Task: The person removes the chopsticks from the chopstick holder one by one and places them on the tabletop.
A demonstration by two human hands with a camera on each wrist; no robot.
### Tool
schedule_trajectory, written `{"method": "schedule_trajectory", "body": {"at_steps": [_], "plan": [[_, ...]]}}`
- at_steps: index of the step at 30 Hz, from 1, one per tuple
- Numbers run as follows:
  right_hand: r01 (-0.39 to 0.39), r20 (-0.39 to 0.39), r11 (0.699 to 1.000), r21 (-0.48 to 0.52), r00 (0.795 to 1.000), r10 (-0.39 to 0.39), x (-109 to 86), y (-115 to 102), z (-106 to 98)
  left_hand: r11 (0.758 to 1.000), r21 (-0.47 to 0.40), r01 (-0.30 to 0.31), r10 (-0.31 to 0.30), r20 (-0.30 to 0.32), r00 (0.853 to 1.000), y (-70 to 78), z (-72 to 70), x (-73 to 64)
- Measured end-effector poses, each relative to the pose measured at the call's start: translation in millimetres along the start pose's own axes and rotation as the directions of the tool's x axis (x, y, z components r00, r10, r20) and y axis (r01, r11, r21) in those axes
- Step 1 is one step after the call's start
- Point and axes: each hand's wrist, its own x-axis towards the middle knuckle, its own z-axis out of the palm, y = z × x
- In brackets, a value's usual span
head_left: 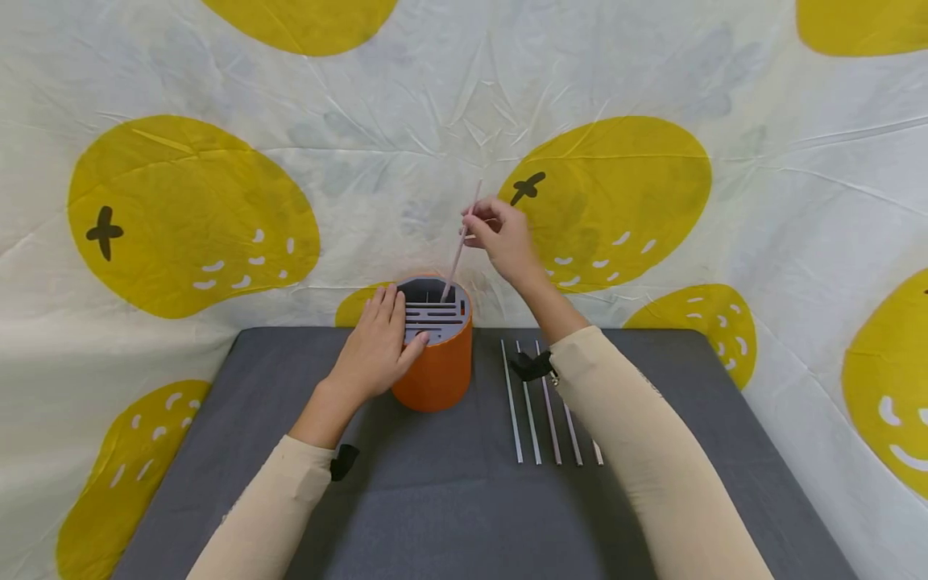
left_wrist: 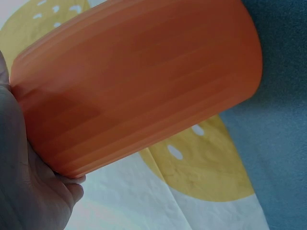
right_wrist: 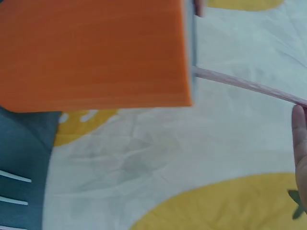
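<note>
An orange cylindrical utensil holder (head_left: 435, 379) with a grey slotted top (head_left: 445, 333) stands upright at the table's far edge. My left hand (head_left: 373, 342) rests on the left of its top, fingers straight and together, thumb spread along the near rim. A slim pale pink chopstick (head_left: 457, 254) is pinched between thumb and fingers of my right hand (head_left: 500, 238), above and right of the holder. Its thicker lower end reaches the large back compartment; how deep it goes is hidden. The right wrist view shows the chopstick (right_wrist: 249, 85) slanting out from the holder's rim.
Several similar chopsticks (head_left: 511, 403) lie side by side on the dark grey tablecloth (head_left: 449, 515), right of the holder. My right forearm (head_left: 638, 435) covers part of them. A white curtain (head_left: 406, 105) with yellow fruit prints hangs right behind the table.
</note>
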Motion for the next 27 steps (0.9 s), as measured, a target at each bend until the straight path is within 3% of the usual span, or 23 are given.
{"method": "schedule_trajectory", "body": {"at_steps": [6, 12, 19, 27], "plan": [[0.063, -0.152, 0.987, 0.149, 0.988, -0.04, -1.1, -20, -24, 1.0, 0.003, 0.0, 0.0, 0.003, 1.0, -1.0, -1.1, -0.6], [0.107, -0.224, 0.961, 0.253, 0.973, -0.05, -6.0, -36, -47, 1.0, 0.016, -0.008, 0.008, -0.002, 1.0, -1.9, -1.4, -0.8], [0.107, -0.235, 0.976, 0.19, 0.97, -0.061, -23.5, -38, -79, 0.998, 0.058, -0.021, 0.021, 0.003, 1.0, -1.0, -7.1, 0.1], [0.055, -0.241, 0.989, 0.135, 0.97, -0.021, -45.0, -18, -118, 0.996, 0.077, -0.042, 0.044, -0.022, 0.999, -2.0, -7.2, 1.6]]}}
